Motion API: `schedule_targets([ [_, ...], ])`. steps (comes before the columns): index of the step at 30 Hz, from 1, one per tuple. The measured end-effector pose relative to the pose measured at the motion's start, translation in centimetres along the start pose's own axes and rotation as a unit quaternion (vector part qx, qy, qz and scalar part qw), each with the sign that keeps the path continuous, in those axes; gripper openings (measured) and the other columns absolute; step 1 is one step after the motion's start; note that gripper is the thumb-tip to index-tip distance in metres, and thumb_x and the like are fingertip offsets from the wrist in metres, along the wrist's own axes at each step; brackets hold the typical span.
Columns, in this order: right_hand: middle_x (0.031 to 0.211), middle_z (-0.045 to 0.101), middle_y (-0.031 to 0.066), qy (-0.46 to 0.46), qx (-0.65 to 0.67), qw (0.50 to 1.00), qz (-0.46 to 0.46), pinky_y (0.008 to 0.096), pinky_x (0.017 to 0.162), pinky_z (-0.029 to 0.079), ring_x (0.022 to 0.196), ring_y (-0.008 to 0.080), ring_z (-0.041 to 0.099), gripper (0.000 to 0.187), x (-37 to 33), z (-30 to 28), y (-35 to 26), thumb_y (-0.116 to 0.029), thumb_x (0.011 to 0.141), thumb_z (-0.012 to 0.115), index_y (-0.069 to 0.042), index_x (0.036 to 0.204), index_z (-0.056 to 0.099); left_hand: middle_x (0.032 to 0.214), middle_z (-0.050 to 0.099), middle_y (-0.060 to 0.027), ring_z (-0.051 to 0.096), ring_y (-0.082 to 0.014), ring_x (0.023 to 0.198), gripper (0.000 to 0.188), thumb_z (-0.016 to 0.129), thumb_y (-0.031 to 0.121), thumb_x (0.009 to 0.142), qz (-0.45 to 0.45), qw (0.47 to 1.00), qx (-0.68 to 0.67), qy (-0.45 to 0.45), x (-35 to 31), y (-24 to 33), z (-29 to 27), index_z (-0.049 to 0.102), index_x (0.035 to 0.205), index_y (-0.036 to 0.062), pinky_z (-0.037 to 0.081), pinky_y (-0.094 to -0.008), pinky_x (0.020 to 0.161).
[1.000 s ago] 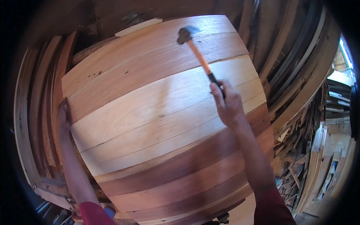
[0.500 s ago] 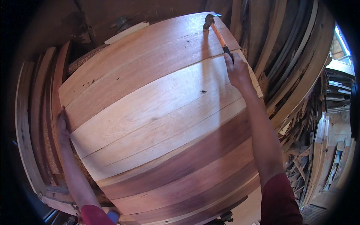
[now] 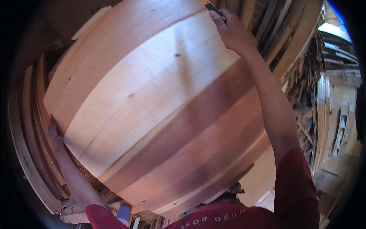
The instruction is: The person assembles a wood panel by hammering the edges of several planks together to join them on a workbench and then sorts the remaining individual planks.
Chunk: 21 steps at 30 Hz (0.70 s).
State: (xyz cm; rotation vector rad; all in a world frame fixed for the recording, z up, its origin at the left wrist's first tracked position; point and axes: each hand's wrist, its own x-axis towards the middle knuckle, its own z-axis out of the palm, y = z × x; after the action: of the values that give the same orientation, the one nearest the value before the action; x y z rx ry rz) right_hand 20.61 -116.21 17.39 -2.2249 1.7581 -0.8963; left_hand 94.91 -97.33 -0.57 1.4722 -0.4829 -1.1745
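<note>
A large panel of joined wooden boards (image 3: 148, 87), pale across the middle and reddish elsewhere, fills most of the view at a slant. My left hand (image 3: 56, 131) grips its left edge, the fingers partly hidden at the rim. At the top, my right hand (image 3: 232, 32) is wrapped round the black grip of a hammer (image 3: 214, 12). Only part of its black-and-orange handle shows; the head lies beyond the upper border. The hammer hand is above the panel's far right edge, and a shadow falls on the pale boards.
Long planks (image 3: 32, 129) lean at the left, and more boards (image 3: 289, 45) stand at the right. Behind those is a heap of scrap wood (image 3: 305, 84). A bluish-white cylinder (image 3: 124, 213) sits near the lower edge, beside my left sleeve.
The view has shifted, so the panel sits higher and more tilted. The hammer's head has gone out at the top. My left hand stays at the panel's left edge.
</note>
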Motion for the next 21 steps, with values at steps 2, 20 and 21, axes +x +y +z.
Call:
schedule_targets([
  [2, 0.065, 0.053, 0.0014, 0.002, 0.034, 0.998, 0.058, 0.0287, 0.046, 0.039, 0.048, 0.0100, 0.047, 0.042, -4.1, -3.5, 0.1, -0.041, 0.100, 0.054, 0.000, 0.097, 0.060, 0.140, 0.051, -0.0131, 0.047, -0.0218, 0.130, 0.064, 0.052, 0.046, 0.099, -0.037, 0.999, 0.027, 0.026, -0.7, -0.2, 1.4, 0.045, 0.141, -0.0013, 0.033, -0.0328, 0.112],
  [20, 0.069, 0.048, 0.0003, -0.033, 0.072, 0.931, 0.356, 0.0249, 0.054, 0.038, 0.060, 0.0067, 0.045, 0.032, -39.9, -14.1, 1.1, -0.029, 0.102, 0.051, 0.000, 0.112, 0.060, 0.122, 0.061, -0.0233, 0.056, -0.0360, 0.114, 0.053, 0.036, 0.040, 0.105, 0.086, 0.814, 0.514, 0.258, -39.3, -15.1, 4.3, 0.057, 0.123, -0.0054, 0.043, -0.0430, 0.099],
  [21, 0.072, 0.051, 0.0029, -0.038, 0.067, 0.927, 0.366, 0.0271, 0.057, 0.041, 0.064, 0.0090, 0.048, 0.031, -40.7, -14.0, 0.5, -0.027, 0.101, 0.051, 0.001, 0.111, 0.061, 0.122, 0.061, -0.0237, 0.056, -0.0365, 0.115, 0.054, 0.035, 0.040, 0.105, 0.094, 0.809, 0.524, 0.250, -39.0, -15.6, 5.5, 0.058, 0.123, -0.0052, 0.042, -0.0431, 0.099],
])
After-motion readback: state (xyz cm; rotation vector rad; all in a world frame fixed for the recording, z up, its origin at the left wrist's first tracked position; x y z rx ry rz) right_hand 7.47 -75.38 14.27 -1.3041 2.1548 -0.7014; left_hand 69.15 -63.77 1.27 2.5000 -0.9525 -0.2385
